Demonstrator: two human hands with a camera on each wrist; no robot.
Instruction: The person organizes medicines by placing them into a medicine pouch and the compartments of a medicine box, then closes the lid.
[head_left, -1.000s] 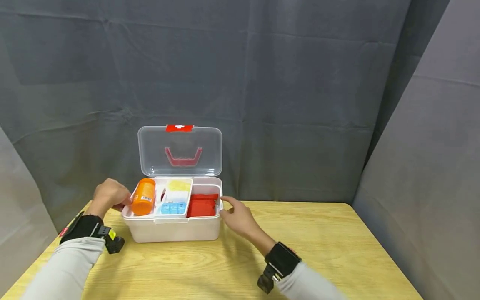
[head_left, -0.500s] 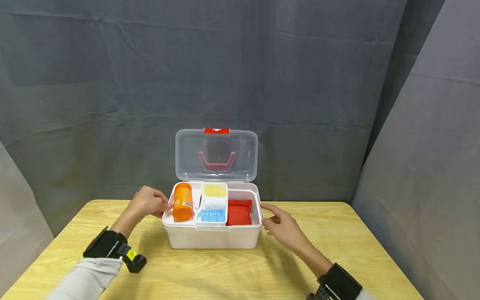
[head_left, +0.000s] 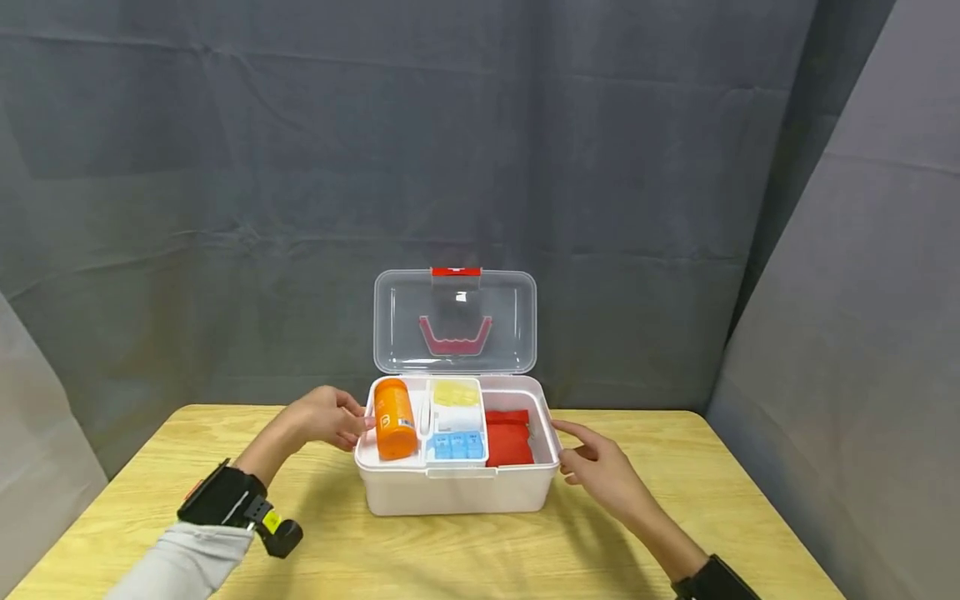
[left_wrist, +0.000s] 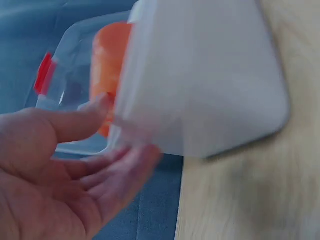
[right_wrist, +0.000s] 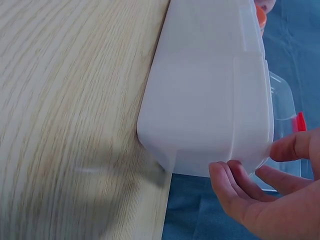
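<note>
A white first-aid box [head_left: 453,492] stands on the table between my hands, its clear lid [head_left: 510,321] raised at the back. My left hand [head_left: 326,417] holds the left end: in the left wrist view the thumb lies over the rim and the blurred fingertips are at the outer wall. My right hand [head_left: 603,479] holds the right end, thumb at the rim and fingertips against the outside of the box [right_wrist: 200,90]. In the left of the box lies an orange bottle [head_left: 395,421], beside a blue pill organizer [head_left: 458,445] and a yellow item [head_left: 455,392].
A red pouch [head_left: 508,440] lies in the box's right side. The lid carries a red latch [head_left: 456,272] and a pinkish-red handle [head_left: 455,340]. The wooden table [head_left: 420,554] ends at grey cloth [head_left: 300,208] behind and at the sides.
The box has slid to the right and slightly toward me with both hands at its ends. Its contents have moved along with it; the lid stays raised.
</note>
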